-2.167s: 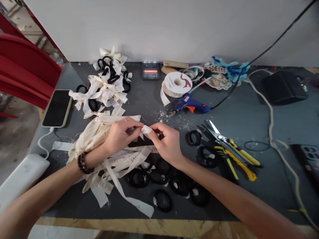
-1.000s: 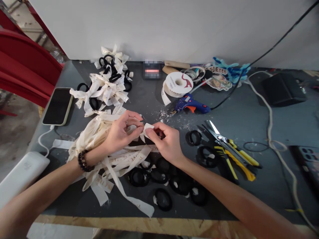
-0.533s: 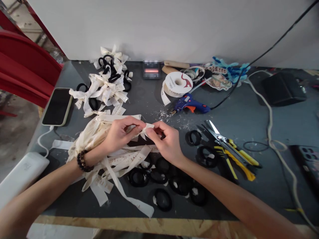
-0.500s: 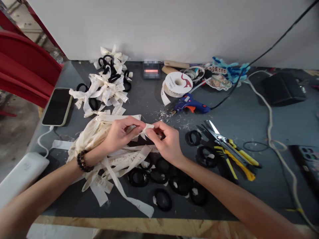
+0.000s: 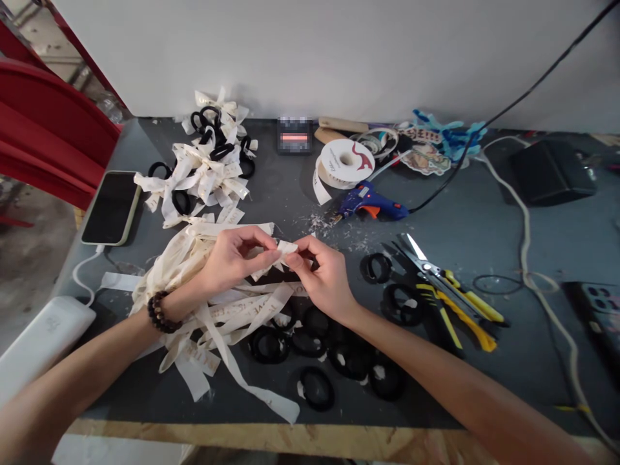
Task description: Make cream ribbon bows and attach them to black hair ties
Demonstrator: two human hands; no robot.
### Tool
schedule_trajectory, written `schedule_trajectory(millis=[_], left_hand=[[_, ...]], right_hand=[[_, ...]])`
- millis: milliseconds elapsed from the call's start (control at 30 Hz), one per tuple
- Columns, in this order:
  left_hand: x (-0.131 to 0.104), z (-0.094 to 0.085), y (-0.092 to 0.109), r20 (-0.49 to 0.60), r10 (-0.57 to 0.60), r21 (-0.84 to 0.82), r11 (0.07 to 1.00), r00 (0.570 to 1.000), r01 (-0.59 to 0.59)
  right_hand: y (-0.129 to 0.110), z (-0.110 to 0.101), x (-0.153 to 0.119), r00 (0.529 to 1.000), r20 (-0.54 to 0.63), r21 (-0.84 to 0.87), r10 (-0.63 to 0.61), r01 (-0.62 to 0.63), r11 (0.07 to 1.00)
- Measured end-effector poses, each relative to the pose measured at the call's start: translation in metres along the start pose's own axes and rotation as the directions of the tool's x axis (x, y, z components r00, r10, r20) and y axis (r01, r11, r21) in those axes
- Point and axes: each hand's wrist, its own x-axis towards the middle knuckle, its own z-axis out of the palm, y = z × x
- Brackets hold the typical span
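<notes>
The grey table (image 5: 281, 194) is spread with craft materials, and the glue gun (image 5: 375, 203) is laid near its middle. Loose ribbons (image 5: 174, 258) are heaped left of the glue gun and nearer the wearer; ribbon bows (image 5: 203, 171) with black bands attached are piled well to its left. Yellow-handled scissors (image 5: 438, 279) are set to its right, on the near side.

Between the loose ribbons and the scissors, both hands are held on the near side of the glue gun, to its left. The thumb and index finger of the left hand (image 5: 237, 258) are closed on a small white ribbon piece (image 5: 287, 247), and its other end is pinched by the right hand (image 5: 327, 274), whose fingers are curled. The ribbon roll (image 5: 345, 163) is placed just beyond the glue gun, slightly left. Black bands (image 5: 317, 389) are scattered on its near side, some with white bits attached.
</notes>
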Motion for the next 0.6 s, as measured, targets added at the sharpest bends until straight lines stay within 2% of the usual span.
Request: schedule_trajectory(millis=[133,267,467,600], left_hand=[[0.0029,-0.0020,-0.0039,-0.069,-0.034,-0.095,0.995,0.997,0.028],[0.0015,-0.0007,-0.0028,-0.019,-0.024,-0.063,0.998,1.000,0.022],[-0.0009,0.0003,-0.0008,-0.023,0.006,-0.031,0.999,1.000,-0.007],[0.0001,-0.0010,-0.0022,-0.029,0.015,-0.034,0.999,0.999,-0.016]], right_hand=[[-0.0037,0.0003,-0.0006,0.996,-0.080,0.015,-0.047,0.048,0.999],[-0.0093,-0.0008,-0.0021,0.984,-0.095,-0.027,-0.150,0.149,0.989],[-0.0080,0.0009,-0.0027,0.988,-0.141,-0.031,-0.068,0.064,0.997],[-0.0045,0.0020,-0.0026,0.986,-0.153,0.001,-0.069,0.070,0.998]])
